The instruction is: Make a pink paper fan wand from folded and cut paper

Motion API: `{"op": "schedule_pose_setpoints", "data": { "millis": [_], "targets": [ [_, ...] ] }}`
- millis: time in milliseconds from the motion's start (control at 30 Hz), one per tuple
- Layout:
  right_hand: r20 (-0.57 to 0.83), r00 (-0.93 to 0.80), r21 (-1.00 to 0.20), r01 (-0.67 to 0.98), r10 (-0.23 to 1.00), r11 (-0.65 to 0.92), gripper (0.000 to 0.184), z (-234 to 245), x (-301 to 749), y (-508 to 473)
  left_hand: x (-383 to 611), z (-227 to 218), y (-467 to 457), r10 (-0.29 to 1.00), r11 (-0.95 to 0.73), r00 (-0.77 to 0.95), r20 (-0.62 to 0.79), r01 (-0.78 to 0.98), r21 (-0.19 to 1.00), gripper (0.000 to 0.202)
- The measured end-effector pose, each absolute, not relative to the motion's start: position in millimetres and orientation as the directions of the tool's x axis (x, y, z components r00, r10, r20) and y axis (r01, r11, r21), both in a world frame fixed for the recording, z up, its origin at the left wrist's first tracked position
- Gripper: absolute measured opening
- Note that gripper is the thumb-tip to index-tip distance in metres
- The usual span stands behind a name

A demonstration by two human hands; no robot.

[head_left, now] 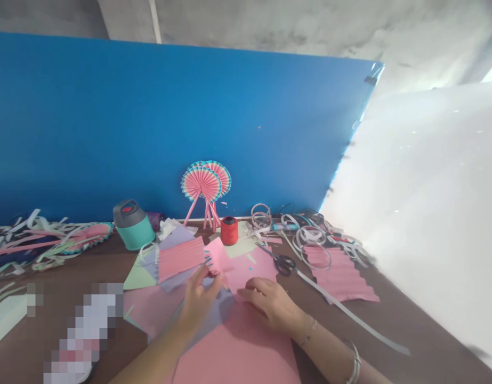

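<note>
At the lower centre of the frame, the left hand (196,300) with thumb and fingers pinched on a small pleated pink paper (217,255), the right hand (272,304) with fingers curled together over a pink paper sheet (241,346), black scissors (276,258) right of centre.

Head cam looks fwd/down; table (89,266) close, blue panel (110,117) bkgd.
</note>
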State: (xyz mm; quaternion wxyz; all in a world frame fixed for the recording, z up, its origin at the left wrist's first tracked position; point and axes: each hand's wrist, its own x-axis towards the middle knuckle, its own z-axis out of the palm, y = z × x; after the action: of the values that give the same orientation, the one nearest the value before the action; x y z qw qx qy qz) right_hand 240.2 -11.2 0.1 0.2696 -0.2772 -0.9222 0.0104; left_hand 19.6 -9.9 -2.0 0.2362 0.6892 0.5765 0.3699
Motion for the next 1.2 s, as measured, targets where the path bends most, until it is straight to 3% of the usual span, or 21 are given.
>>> {"op": "schedule_pose_setpoints", "data": {
  "millis": [67,133,200,300,467,633,767,1000,1200],
  "targets": [
    [0.561,-0.687,-0.117,0.487,0.462,0.866,0.029,1,242,-15,17,3,-10,0.928,-0.268,-0.023,0.371,0.651,0.711,0.027],
    [0.621,-0.660,-0.079,0.483,0.421,0.872,0.036,1,245,-20,15,7,-11,0.848,-0.368,0.036,0.529,0.758,0.538,0.026],
    [0.663,-0.626,-0.043,0.517,0.412,0.855,0.042,2,245,-23,15,9,-12,0.792,-0.445,0.191,0.580,0.831,0.334,0.029],
    [0.647,-0.600,-0.023,0.602,0.471,0.798,0.047,1,241,-21,19,5,-13,0.773,-0.525,0.396,0.495,0.838,0.150,0.036],
    [0.416,-0.669,-0.040,0.663,0.616,0.748,0.031,-6,238,-8,30,-4,-13,0.786,-0.583,0.546,0.290,0.810,0.057,0.040],
    [0.257,-0.657,-0.094,0.713,0.709,0.695,0.029,-10,246,-3,28,-5,-15,0.805,-0.592,0.574,0.150,0.796,0.127,0.029],
    [0.203,-0.645,-0.153,0.723,0.737,0.674,0.037,-8,249,-5,20,1,-16,0.852,-0.523,0.502,0.147,0.813,0.254,0.030],
    [0.318,-0.493,-0.448,0.675,0.810,0.586,0.016,-15,251,2,16,20,-12,0.952,-0.272,0.304,0.044,0.765,0.584,0.024],
    [0.333,-0.465,-0.543,0.617,0.820,0.570,0.018,-16,250,7,13,16,-10,0.958,-0.251,0.280,0.056,0.729,0.637,0.026]
  ]
}}
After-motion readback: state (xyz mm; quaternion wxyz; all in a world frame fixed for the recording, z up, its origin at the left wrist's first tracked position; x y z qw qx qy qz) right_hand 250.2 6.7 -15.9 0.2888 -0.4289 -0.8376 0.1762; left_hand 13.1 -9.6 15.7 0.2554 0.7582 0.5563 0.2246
